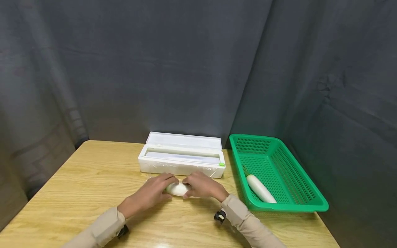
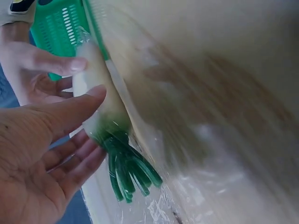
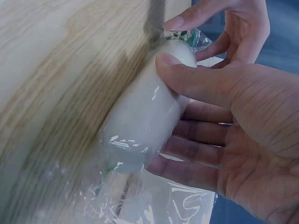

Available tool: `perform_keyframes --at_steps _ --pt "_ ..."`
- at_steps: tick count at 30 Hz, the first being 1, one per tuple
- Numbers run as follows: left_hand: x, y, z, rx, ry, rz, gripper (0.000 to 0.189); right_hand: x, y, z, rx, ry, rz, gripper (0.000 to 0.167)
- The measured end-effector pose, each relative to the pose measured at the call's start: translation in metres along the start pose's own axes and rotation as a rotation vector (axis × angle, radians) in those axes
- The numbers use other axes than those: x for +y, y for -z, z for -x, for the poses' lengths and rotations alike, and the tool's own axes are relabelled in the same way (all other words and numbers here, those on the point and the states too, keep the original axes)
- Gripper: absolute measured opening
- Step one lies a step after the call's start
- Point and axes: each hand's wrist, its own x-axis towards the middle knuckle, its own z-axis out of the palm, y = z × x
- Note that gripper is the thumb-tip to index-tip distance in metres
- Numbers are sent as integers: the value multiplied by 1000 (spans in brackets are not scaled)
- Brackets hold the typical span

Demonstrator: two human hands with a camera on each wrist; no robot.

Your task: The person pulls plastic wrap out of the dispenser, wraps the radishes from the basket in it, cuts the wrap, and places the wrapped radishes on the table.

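A white radish [image 1: 177, 189] lies across the table just in front of a white cling film dispenser [image 1: 183, 168]. My left hand [image 1: 152, 193] holds its leafy end, thumb on top and fingers round the far side. The other end is held by my right hand [image 1: 203, 186] in the same way. In the left wrist view, cut green stems [image 2: 128, 168] stick out past the left fingers. Clear cling film [image 3: 126, 142] wraps the radish in the right wrist view, shiny and creased, and runs on toward the dispenser.
The dispenser's lid [image 1: 184, 140] stands raised at the back, and a green slider [image 1: 221, 164] sits at its right front edge. On the right, a green plastic basket [image 1: 291, 207] holds another radish [image 1: 260, 188]. Dark curtains [image 1: 173, 69] hang behind the wooden table [image 1: 87, 179].
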Motion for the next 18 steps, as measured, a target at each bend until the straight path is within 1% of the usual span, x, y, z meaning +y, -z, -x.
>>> perform_keyframes --at_steps 3,5,10,13,16,18 --pt "-2 -1 0 -14 -14 -13 57 2 -1 -1 -16 3 -34 21" --pt "-3 -3 0 -11 -27 -30 57 3 -1 -2 -29 -2 -56 20" --pt "-4 -7 -1 -5 -50 -70 56 10 -3 -2 -54 22 -112 18" --pt "-3 -8 -2 -15 -54 -72 55 11 -3 -1 -77 48 -145 17" --pt "0 -5 -3 -37 -52 -54 52 10 -3 0 -124 46 -177 14" --pt "2 -2 -4 -60 -51 -36 50 9 -2 1 -165 29 -202 12"
